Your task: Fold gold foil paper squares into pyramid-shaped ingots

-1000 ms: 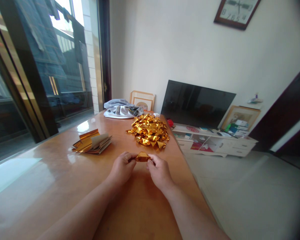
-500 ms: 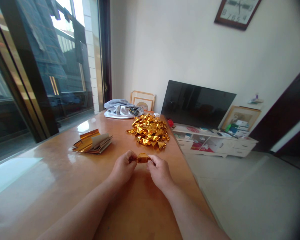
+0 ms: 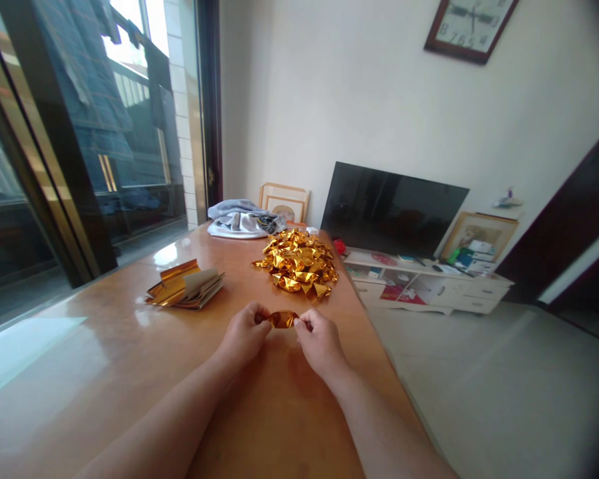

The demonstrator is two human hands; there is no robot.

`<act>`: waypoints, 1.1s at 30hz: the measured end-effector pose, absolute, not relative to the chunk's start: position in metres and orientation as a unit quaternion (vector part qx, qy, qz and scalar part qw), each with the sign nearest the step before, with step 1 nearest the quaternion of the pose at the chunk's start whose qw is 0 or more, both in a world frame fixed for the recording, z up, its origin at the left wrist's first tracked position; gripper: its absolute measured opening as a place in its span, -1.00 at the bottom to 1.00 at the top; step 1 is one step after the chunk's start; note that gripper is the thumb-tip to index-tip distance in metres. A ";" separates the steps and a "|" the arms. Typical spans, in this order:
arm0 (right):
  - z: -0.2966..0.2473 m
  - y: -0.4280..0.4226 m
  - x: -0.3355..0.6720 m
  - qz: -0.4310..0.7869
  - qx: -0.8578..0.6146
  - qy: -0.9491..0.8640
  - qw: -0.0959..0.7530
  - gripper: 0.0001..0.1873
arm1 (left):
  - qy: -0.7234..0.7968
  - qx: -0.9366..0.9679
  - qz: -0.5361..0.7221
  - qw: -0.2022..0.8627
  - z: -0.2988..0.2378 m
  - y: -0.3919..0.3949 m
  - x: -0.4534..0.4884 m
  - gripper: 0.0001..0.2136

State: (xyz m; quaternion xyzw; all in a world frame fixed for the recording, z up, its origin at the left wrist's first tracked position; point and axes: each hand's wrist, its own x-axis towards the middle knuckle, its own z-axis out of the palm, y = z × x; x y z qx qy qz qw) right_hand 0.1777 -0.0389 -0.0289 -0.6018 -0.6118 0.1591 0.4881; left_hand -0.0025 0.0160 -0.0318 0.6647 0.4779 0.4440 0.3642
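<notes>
Holding up: a small gold foil piece, pinched between both hands just above the desk, not resting on it.
Left hand: curled almost closed, with its thumb and fingertips gripping the foil's left end.
Right hand: also nearly closed, pinching the right end, with the knuckles turned upward.
Why held so: a grip at each end seems to leave the middle of the foil free and in plain view of the person.
Nearby pile: a heap of crumpled gold foil lies on the desk beyond the hands, apparently set within easy reach.
Left of the hands: a stack of gold foil sheets lies with its top layers curling open, well apart from the heap.
Far end of the desk: a folded gray cloth lies by the wall.
Beyond the desk: a white low cabinet stands against the wall with a dark flat-screen TV behind it, and a wall clock hangs above.
</notes>
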 end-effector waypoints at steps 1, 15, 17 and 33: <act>-0.029 -0.039 0.178 0.163 -0.601 -0.613 0.486 -0.80 | 0.481 0.661 0.441 0.370 -0.032 0.017 -0.003 -0.88; -0.029 -0.043 0.182 0.125 -0.623 -0.627 0.451 -0.72 | 0.423 0.653 0.461 0.427 -0.040 0.030 -0.004 -0.87; -0.029 -0.042 0.181 0.124 -0.627 -0.625 0.448 -0.72 | 0.415 0.652 0.462 0.435 -0.038 0.030 -0.005 -0.87; 0.002 -0.032 0.182 0.225 -0.653 -0.587 0.422 -0.76 | 0.362 0.618 0.474 0.513 -0.022 0.026 -0.007 -0.72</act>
